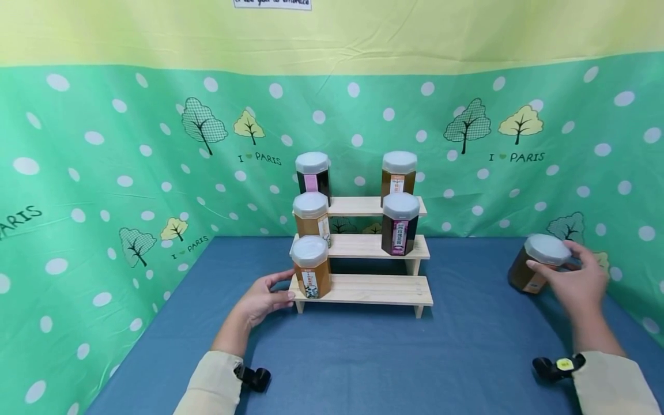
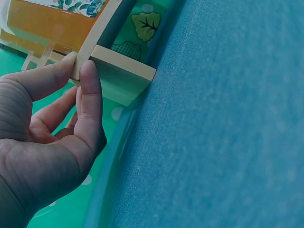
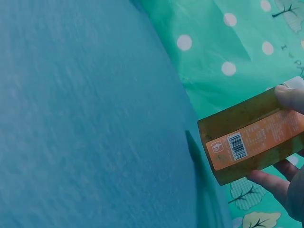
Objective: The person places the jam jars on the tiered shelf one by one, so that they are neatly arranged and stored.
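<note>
I see a flat blue cloth-covered tabletop (image 1: pixel 363 357) hemmed in by green dotted backdrop. A pale wooden 3-tier stepped shelf (image 1: pixel 373 288) stands on it near the back, feet planted on the blue surface. Its steps carry 5 white-lidded hexagonal jars: 2 on top, 2 on the middle, 1 on the lowest at its left end. A 6th amber white-lidded hexagonal jar (image 1: pixel 534 262) is at the tabletop's far right, tilted.

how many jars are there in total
6: two on the rack's top step, two on the middle step, one on the bottom step, one in the right hand. None seems hidden.
</note>
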### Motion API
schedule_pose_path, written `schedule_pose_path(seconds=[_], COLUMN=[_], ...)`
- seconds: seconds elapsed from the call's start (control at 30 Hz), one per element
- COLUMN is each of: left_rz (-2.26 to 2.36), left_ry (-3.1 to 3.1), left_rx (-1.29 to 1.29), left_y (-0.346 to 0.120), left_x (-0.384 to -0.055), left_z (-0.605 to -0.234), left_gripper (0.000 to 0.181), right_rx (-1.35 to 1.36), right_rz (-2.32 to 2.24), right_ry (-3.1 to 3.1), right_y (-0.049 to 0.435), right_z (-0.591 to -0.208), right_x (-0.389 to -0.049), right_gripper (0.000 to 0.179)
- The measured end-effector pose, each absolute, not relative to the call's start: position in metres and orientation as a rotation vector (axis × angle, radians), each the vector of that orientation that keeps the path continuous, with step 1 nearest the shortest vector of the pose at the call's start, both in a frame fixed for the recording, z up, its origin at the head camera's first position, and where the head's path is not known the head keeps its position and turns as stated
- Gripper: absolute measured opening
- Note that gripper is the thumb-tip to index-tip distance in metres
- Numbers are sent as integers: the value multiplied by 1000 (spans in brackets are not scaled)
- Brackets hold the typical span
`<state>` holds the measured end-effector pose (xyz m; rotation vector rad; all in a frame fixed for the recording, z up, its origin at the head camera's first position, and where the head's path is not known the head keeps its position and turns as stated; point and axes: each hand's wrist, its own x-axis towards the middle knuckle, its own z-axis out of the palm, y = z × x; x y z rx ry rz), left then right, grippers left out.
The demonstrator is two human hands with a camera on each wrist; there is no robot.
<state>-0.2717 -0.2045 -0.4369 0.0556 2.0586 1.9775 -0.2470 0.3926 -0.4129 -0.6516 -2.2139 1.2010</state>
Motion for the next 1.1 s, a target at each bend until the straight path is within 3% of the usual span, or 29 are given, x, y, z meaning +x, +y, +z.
schedule_pose_path(seconds=[1.1], left_rz=[1977], left_ry=[2081], left_rx=[40], left_y=[-203], left_x=[-269], left_z=[-436], left_gripper=[65], right_rx=[-361], right_rz=[1174], right_ry=[-2282], right_y=[346], right_z=[-377], right_x=[-219], right_gripper=[80])
